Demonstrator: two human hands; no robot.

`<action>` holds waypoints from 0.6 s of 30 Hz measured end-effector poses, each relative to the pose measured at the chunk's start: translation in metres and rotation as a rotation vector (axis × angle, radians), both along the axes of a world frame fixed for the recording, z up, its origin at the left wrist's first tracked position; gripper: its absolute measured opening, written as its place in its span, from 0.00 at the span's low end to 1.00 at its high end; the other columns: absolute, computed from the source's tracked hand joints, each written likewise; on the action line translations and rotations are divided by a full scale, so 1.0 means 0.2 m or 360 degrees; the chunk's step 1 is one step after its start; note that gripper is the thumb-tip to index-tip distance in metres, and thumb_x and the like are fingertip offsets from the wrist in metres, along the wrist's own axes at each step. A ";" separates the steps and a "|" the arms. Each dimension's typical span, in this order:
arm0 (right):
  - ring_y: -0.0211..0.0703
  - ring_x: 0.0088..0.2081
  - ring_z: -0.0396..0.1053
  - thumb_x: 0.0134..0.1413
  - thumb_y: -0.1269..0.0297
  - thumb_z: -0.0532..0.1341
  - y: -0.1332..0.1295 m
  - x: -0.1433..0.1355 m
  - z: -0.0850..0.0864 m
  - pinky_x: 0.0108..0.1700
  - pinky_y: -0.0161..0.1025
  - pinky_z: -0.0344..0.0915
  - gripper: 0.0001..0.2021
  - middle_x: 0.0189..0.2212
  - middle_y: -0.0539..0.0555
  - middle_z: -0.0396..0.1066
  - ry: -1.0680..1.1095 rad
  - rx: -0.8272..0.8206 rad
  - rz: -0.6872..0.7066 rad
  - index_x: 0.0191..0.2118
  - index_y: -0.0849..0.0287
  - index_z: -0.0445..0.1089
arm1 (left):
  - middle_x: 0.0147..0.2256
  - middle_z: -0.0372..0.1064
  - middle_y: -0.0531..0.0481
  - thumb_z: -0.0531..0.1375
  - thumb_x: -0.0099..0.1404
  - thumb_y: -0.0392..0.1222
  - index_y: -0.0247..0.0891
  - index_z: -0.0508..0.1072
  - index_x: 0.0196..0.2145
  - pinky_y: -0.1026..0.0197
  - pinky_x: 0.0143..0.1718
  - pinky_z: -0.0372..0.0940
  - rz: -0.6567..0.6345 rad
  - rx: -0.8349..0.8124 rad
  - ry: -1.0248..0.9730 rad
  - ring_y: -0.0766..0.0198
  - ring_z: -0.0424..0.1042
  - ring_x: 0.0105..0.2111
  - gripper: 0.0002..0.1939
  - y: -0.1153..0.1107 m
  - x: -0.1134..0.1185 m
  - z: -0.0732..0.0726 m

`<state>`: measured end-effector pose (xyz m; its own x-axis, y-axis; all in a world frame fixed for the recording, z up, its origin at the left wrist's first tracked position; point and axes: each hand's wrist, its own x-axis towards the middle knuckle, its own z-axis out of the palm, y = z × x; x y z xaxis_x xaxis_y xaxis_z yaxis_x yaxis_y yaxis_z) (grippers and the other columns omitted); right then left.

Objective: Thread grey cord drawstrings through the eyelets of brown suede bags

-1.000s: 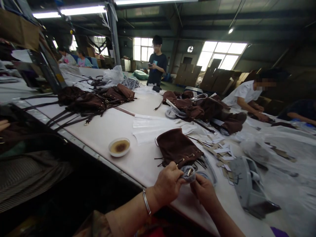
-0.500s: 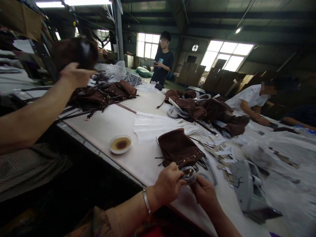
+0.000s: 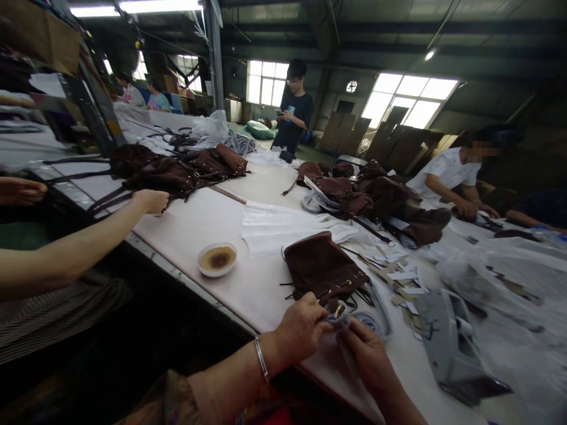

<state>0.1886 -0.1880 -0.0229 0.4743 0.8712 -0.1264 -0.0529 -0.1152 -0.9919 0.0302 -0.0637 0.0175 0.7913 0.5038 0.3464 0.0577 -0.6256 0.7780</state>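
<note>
At the table's near edge, my left hand (image 3: 302, 328) is closed, pinching a brown strap end with a gold-coloured metal fitting (image 3: 339, 310). A pale grey wrapping strip (image 3: 339, 321) goes around that fitting. My right hand (image 3: 368, 352) is closed on the same strip just to the right, and a length of it hangs below the fingers. Just beyond my hands lies a dark brown drawstring bag (image 3: 321, 264) with metal eyelets and thin cords. A loose coil of the grey strip (image 3: 368, 320) lies behind my right hand.
A white bowl (image 3: 217, 260) holds brownish stuff. Brown bags lie in piles at left (image 3: 177, 171) and right (image 3: 367, 195). A grey tape dispenser (image 3: 460, 348), card pieces (image 3: 405, 282) and clear plastic (image 3: 496, 283) are at right. A co-worker's arm (image 3: 88, 254) reaches in from the left.
The co-worker at left has put the raised dark brown bag down by the left pile, and that hand is now lower. My hands stay at the strap; the strip now hangs below my right fingers.
</note>
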 end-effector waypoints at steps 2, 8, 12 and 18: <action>0.41 0.30 0.69 0.52 0.52 0.67 -0.03 -0.02 0.00 0.32 0.38 0.66 0.20 0.36 0.52 0.74 0.0120 0.0003 0.0138 0.49 0.54 0.73 | 0.33 0.63 0.49 0.60 0.63 0.35 0.37 0.76 0.32 0.63 0.38 0.62 0.0026 -0.0027 0.0000 0.63 0.65 0.36 0.04 0.01 0.00 0.00; 0.31 0.17 0.60 0.55 0.49 0.64 -0.03 -0.04 0.03 0.19 0.31 0.53 0.19 0.31 0.51 0.72 0.0020 -0.0030 0.0124 0.46 0.56 0.71 | 0.34 0.65 0.48 0.62 0.63 0.36 0.37 0.77 0.32 0.63 0.39 0.63 -0.0013 -0.0028 0.0027 0.63 0.66 0.37 0.04 0.02 0.00 -0.01; 0.31 0.17 0.59 0.50 0.47 0.67 0.01 -0.01 0.02 0.19 0.31 0.52 0.18 0.26 0.52 0.72 -0.0070 -0.0043 0.0058 0.36 0.60 0.73 | 0.35 0.66 0.48 0.62 0.62 0.35 0.37 0.77 0.33 0.62 0.41 0.64 -0.0046 -0.0035 0.0004 0.62 0.67 0.38 0.03 0.02 0.01 -0.01; 0.30 0.17 0.56 0.47 0.51 0.70 0.02 -0.03 0.03 0.20 0.30 0.49 0.19 0.19 0.46 0.66 0.0277 -0.0006 0.0091 0.41 0.58 0.76 | 0.37 0.69 0.47 0.63 0.62 0.37 0.36 0.78 0.33 0.61 0.44 0.65 -0.0002 -0.0143 -0.0038 0.61 0.68 0.40 0.04 0.03 0.01 -0.01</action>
<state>0.1818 -0.1845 -0.0174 0.3947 0.8955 -0.2056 -0.2169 -0.1266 -0.9679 0.0330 -0.0569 0.0145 0.7839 0.5329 0.3188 0.0378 -0.5534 0.8321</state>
